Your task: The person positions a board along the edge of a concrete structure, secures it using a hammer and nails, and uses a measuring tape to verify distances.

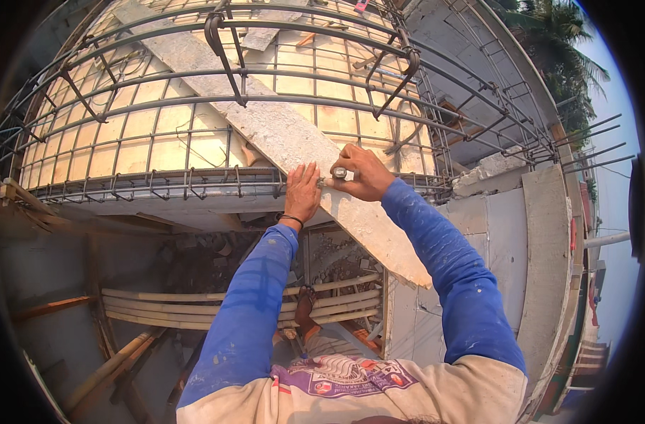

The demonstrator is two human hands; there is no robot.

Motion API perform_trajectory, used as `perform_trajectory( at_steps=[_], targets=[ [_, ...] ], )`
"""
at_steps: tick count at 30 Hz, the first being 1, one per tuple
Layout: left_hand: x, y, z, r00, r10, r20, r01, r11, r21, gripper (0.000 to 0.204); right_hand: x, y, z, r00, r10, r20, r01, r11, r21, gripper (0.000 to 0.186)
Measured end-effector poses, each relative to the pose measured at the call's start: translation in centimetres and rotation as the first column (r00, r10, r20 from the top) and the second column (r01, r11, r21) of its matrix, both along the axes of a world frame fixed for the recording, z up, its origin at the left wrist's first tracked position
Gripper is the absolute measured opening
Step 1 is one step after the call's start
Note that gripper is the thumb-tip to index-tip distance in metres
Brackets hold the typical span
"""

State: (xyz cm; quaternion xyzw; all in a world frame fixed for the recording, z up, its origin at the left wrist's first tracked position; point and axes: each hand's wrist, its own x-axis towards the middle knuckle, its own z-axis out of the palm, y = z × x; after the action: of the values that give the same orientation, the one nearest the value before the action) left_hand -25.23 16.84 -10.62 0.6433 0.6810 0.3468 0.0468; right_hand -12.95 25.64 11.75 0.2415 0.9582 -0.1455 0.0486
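A long, cement-crusted plank [262, 127] runs slantwise in front of me, from the far left toward my right. My left hand [303, 191] rests on its edge, fingers stretched out and close together, and a dark band circles the wrist. Just to its right, my right hand [365, 173] is closed around a small thing with a round, shiny metal end [340, 172]. Its kind is hard to make out, since the fingers cover most of it. A small metallic bit shows between the two hands, near the left fingertips.
Steel bars [280, 73] with hooked stirrups cross above a mesh laid on yellowish formwork panels [231, 145]. Below me, bamboo poles [174, 300] span a gap over rubble, with my foot [306, 305] on them. A grey block wall [471, 219] stands at right; bar ends [601, 152] jut out beyond it.
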Motion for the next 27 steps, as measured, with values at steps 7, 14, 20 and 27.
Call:
perform_trajectory(
  at_steps=[7,14,20,27],
  targets=[
    [-0.4,-0.1,0.4,0.993,-0.116,0.000,0.116,0.993,0.030,0.049,0.9,2.1,-7.9,0.443,-0.803,-0.398,-0.193,0.348,-0.918,0.013],
    [1.2,0.5,-0.2,0.986,0.003,0.165,-0.020,0.994,0.103,0.028,-0.8,3.3,-7.1,0.348,-0.847,-0.401,-0.114,0.387,-0.915,0.039],
    [1.3,0.9,-0.5,0.995,0.030,0.092,-0.038,0.996,0.083,0.023,-3.1,4.6,-7.2,0.440,-0.776,-0.452,-0.037,0.487,-0.873,0.046],
    [1.6,0.8,-0.1,0.998,0.038,0.057,-0.043,0.996,0.083,0.030,-3.4,5.1,-6.7,0.573,-0.662,-0.483,0.051,0.617,-0.785,0.048]
  ],
)
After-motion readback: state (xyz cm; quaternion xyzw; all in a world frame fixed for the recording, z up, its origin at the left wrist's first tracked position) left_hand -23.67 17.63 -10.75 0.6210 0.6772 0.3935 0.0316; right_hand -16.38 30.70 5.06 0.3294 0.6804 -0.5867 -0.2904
